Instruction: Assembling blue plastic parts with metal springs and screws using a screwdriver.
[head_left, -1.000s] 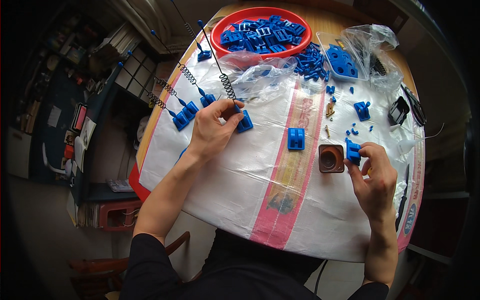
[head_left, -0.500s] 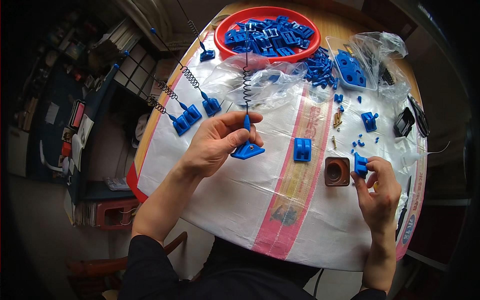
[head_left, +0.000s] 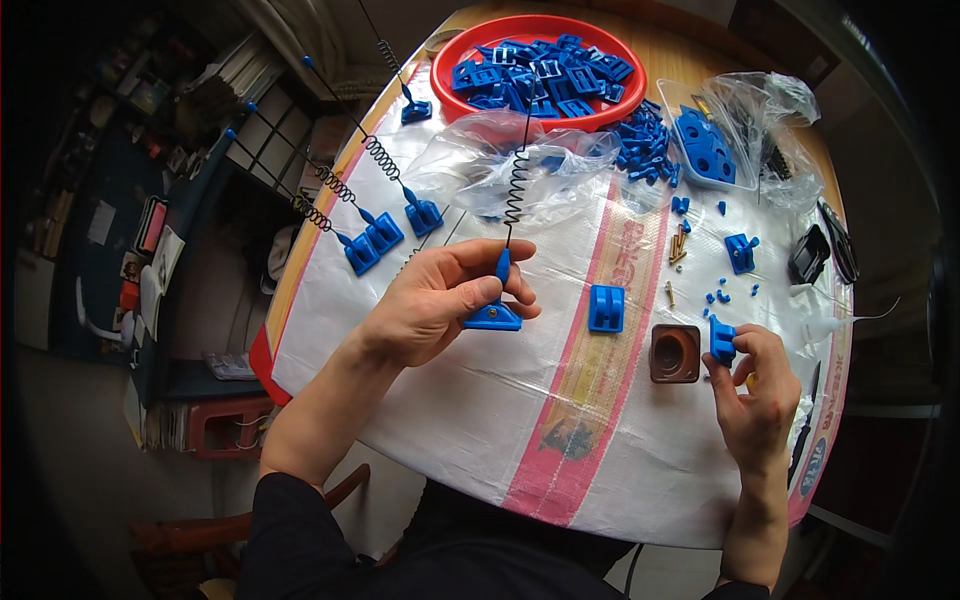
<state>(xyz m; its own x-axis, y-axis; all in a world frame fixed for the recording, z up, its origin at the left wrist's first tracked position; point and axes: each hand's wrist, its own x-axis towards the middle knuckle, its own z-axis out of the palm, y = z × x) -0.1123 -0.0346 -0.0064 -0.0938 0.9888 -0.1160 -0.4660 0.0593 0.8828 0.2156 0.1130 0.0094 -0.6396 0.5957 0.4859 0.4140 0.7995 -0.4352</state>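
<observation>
Landmark: brown square cup [head_left: 675, 353], standing on the white woven sheet [head_left: 430, 420] that covers the round tabletop [head_left: 690, 55].

- Left hand [head_left: 430, 305]: well left of the cup, fingers closed around a blue spring-antenna piece [head_left: 497, 312]; its flat blue base sits under the fingertips, and its black coil spring rises away from the cup toward the far side.
- Right hand [head_left: 757, 395]: just right of the cup, thumb and fingers pinching a small blue plastic block [head_left: 722, 338].
- Blue double clip [head_left: 606, 308]: lying on the sheet just left of the cup, beyond it.
- Pink printed band [head_left: 590, 400]: runs across the sheet from near to far, left of the cup; darker printed marks on it, not legible.
- Finished spring-antenna pieces [head_left: 385, 232]: several, far left of the cup, wires reaching past the tabletop edge.
- Red round basin [head_left: 538, 68]: far beyond the cup, heaped with blue plastic parts.
- Clear plastic bag [head_left: 500, 165]: crumpled, between basin and left hand.
- Second clear bag [head_left: 745, 120]: beyond and right of the cup, holding blue parts.
- Brass screws [head_left: 680, 245]: beyond the cup, small and scattered.
- Black plastic part [head_left: 808, 255]: right of the cup, near the sheet's edge.
</observation>
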